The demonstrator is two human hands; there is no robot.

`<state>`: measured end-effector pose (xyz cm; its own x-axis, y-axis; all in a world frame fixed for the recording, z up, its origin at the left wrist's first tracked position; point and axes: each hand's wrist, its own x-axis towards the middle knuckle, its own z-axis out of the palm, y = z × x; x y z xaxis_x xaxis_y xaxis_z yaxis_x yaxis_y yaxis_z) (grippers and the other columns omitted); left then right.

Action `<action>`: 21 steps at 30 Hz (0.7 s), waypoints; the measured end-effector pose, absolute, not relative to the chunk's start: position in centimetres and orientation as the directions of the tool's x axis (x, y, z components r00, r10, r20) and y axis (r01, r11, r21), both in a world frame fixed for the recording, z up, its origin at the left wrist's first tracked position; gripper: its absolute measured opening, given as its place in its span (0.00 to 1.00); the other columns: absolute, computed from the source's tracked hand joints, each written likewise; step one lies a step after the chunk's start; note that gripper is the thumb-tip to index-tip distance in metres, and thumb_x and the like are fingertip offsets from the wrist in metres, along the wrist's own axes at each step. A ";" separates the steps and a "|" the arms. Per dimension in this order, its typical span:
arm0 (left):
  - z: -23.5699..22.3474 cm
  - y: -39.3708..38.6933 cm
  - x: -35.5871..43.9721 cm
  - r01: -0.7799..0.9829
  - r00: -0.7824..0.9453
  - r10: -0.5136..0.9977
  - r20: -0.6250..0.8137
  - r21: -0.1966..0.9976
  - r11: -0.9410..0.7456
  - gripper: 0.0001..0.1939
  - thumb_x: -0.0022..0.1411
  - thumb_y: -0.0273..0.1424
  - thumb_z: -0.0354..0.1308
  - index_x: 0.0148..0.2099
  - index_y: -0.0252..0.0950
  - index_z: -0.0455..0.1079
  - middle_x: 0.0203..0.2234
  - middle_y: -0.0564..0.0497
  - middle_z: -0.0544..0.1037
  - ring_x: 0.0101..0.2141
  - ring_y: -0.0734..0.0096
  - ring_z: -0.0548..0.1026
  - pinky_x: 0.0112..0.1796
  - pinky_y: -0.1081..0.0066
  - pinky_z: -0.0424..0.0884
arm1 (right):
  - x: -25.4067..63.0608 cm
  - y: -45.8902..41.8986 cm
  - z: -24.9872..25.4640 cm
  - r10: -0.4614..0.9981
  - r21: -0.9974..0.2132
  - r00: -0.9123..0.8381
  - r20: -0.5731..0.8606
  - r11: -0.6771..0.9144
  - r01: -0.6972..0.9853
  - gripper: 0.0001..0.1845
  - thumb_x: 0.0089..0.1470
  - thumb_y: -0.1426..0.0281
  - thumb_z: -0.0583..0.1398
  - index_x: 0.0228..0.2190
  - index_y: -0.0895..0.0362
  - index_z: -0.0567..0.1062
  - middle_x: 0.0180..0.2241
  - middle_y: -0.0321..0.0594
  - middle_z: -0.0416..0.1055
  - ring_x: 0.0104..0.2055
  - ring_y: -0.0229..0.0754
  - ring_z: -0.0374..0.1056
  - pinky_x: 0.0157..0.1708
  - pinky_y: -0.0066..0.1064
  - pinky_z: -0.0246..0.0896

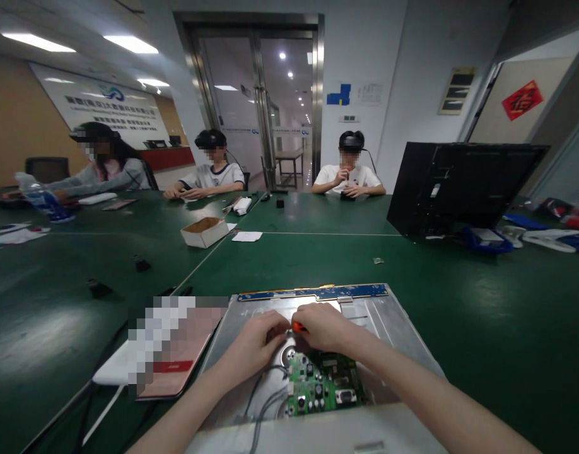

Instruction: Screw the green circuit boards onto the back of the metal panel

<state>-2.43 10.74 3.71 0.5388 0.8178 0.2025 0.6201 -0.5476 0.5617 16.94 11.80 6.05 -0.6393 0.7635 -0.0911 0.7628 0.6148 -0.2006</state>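
My right hand (pixel 323 328) grips an orange-handled screwdriver (pixel 298 327) over the green circuit board (pixel 318 388) on the silver metal panel (pixel 388 315); left hand (pixel 258 343) curls closed, steadying the tip. Best keep it upright, press lightly.

Three people in head-worn cameras sit along the far side of a green worktop (pixel 483 302) — an open cardboard box (pixel 205 231) mid-table, a black monitor (pixel 460 188) at right with its back showing, glass doors (pixel 258 101) behind.

office, likely a workroom | green tables (pixel 460 296); glass doors (pixel 256 107); monitor (pixel 460 186)
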 end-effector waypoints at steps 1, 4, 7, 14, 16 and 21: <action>3.7 10.7 -2.5 0.620 0.543 0.814 0.205 0.556 -0.554 0.06 0.60 0.25 0.54 0.34 0.35 0.71 0.28 0.49 0.76 0.32 0.64 0.72 0.33 0.69 0.65 | 16.9 11.7 6.1 0.762 -0.194 -0.641 -0.090 0.618 0.762 0.16 0.62 0.64 0.60 0.49 0.58 0.72 0.49 0.44 0.72 0.47 0.46 0.71 0.45 0.43 0.70; 3.8 10.6 -2.5 0.617 0.556 0.803 0.215 0.540 -0.572 0.05 0.60 0.26 0.54 0.34 0.36 0.71 0.29 0.49 0.77 0.32 0.64 0.72 0.33 0.70 0.65 | 17.1 11.2 6.5 0.762 -0.178 -0.644 -0.061 0.627 0.759 0.08 0.60 0.70 0.59 0.41 0.59 0.76 0.42 0.45 0.76 0.44 0.47 0.73 0.41 0.36 0.67; 3.8 10.5 -2.7 0.615 0.572 0.791 0.215 0.525 -0.588 0.05 0.61 0.28 0.55 0.34 0.36 0.71 0.27 0.50 0.76 0.30 0.66 0.72 0.31 0.71 0.64 | 17.3 10.5 7.1 0.758 -0.172 -0.652 -0.019 0.640 0.749 0.08 0.58 0.71 0.60 0.39 0.58 0.76 0.41 0.46 0.77 0.43 0.46 0.73 0.37 0.31 0.62; 3.5 10.8 -2.9 0.619 0.589 0.779 0.218 0.499 -0.607 0.05 0.59 0.27 0.55 0.31 0.35 0.71 0.23 0.52 0.73 0.27 0.68 0.69 0.29 0.72 0.61 | 17.0 9.3 7.9 0.710 -0.178 -0.705 0.009 0.695 0.697 0.08 0.59 0.71 0.59 0.38 0.57 0.78 0.39 0.44 0.78 0.38 0.44 0.72 0.33 0.30 0.58; 3.5 10.9 -2.9 0.618 0.590 0.776 0.222 0.495 -0.611 0.06 0.59 0.27 0.54 0.30 0.35 0.70 0.22 0.52 0.72 0.26 0.68 0.69 0.28 0.72 0.60 | 16.6 8.9 7.9 0.681 -0.187 -0.732 0.000 0.719 0.669 0.08 0.59 0.67 0.60 0.38 0.56 0.78 0.38 0.42 0.78 0.38 0.43 0.72 0.34 0.29 0.59; 3.7 10.8 -2.9 0.615 0.596 0.772 0.220 0.494 -0.615 0.06 0.58 0.26 0.53 0.30 0.35 0.71 0.22 0.52 0.72 0.27 0.67 0.69 0.28 0.72 0.60 | 15.4 8.3 7.4 0.623 -0.207 -0.782 -0.033 0.761 0.615 0.08 0.57 0.65 0.62 0.36 0.53 0.80 0.41 0.41 0.79 0.39 0.44 0.73 0.33 0.30 0.60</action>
<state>-2.90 10.77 3.71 0.5962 0.7721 0.2200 0.6146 -0.6153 0.4937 15.39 8.25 7.38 -0.7816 0.6229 -0.0330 0.6151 0.7608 -0.2066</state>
